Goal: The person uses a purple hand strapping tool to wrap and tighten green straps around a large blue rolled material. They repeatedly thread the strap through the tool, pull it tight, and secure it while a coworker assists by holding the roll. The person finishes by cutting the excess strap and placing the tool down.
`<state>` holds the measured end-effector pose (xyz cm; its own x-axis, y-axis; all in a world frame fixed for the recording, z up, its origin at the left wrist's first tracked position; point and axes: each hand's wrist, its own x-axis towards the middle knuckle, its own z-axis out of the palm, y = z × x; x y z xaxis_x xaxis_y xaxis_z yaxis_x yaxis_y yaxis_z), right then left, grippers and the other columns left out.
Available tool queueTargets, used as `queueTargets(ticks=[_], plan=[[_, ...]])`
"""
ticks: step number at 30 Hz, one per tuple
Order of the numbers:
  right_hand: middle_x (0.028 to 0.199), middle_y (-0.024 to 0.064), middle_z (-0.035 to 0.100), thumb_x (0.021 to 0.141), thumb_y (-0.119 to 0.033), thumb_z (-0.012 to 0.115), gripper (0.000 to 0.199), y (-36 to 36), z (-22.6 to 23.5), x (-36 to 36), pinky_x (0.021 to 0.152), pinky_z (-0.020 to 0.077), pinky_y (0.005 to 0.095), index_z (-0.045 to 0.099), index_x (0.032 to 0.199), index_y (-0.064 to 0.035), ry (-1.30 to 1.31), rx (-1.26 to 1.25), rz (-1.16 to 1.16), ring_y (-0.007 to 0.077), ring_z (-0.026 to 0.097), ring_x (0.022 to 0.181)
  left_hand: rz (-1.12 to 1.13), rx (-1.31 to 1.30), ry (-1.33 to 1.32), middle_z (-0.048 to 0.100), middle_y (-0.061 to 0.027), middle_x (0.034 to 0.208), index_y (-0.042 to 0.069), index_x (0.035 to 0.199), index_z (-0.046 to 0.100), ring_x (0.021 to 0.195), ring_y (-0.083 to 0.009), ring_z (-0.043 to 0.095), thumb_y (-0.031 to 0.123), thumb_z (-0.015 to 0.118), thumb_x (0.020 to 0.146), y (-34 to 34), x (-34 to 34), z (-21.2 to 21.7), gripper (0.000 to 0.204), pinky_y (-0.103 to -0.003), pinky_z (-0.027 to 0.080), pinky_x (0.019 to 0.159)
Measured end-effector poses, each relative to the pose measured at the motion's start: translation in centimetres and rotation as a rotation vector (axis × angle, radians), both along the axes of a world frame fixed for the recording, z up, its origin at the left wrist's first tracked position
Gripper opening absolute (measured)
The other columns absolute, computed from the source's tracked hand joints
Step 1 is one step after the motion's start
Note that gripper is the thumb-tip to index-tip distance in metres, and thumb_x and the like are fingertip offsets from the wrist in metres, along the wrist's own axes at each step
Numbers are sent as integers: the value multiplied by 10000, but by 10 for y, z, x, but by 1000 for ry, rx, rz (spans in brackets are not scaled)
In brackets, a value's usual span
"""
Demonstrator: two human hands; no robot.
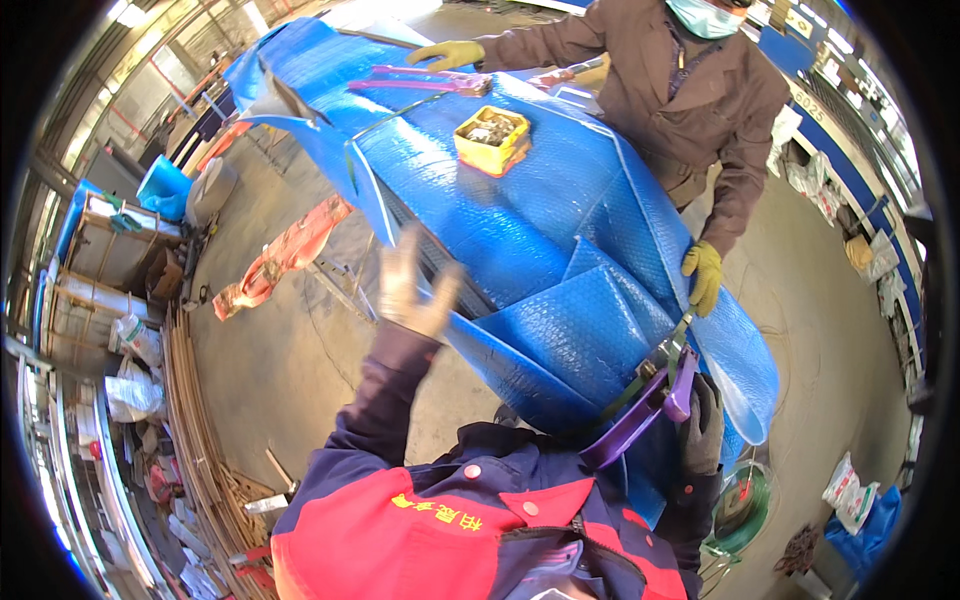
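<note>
A large bundle wrapped in blue bubble sheeting point(470, 220) lies in front of me, its folded end near my chest. My left hand point(415, 285), pale and smeared by motion, is raised at the bundle's left edge with its fingers apart, holding nothing. At the near right end, my right hand point(703, 425) in a dark grey glove is closed at a purple-handled strapping tool point(650, 405); its fingers are partly hidden. A green strap point(686, 325) runs into this tool. A co-worker's yellow-gloved hand point(705, 280) rests on the wrap beside the strap.
The co-worker in a brown jacket point(640, 60) stands across the bundle. On the wrap lie a yellow box point(492, 140) of small metal pieces and a second purple-handled tool point(420, 82). A green strap coil point(745, 510) stands at lower right; long strips point(190, 420) lie left.
</note>
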<state>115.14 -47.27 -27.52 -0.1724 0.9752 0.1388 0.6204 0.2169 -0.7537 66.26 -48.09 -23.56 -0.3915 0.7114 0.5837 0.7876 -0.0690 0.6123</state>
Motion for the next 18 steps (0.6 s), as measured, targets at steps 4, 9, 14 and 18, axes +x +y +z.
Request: queueTargets(ticks=[4,9,14,18], plan=[[1450,268,555,1038,-224,581,433,0,16,-3,1142,423,462,614,1401,9,33,-43,-20,428,555,1330,334,-163,-116,487,-313,1537,-26,1554,459,1453,-449,461,513,806,893,42,-104,-20,921,-492,392,1208],[1451,266,557,1030,-204,576,420,2,20,-10,1158,406,486,618,1388,12,-5,-34,16,440,528,1358,57,-347,-732,427,-305,1588,-68,1653,182,1362,-403,563,514,877,831,134,-132,-73,1225,-427,484,1131],[1456,274,548,1038,-215,563,421,3,12,-9,1162,398,493,620,1384,20,11,-23,-23,441,521,1359,361,-308,-424,463,-319,1555,-70,1641,158,1431,-462,486,413,879,803,182,-138,-182,1207,-421,403,1221],[1459,280,540,1041,-213,561,421,3,11,-7,1157,401,493,620,1385,22,-66,42,54,439,531,1347,227,-161,-542,546,-271,1473,2,1540,368,1320,-423,574,313,897,810,188,-177,-213,953,-427,478,1125]])
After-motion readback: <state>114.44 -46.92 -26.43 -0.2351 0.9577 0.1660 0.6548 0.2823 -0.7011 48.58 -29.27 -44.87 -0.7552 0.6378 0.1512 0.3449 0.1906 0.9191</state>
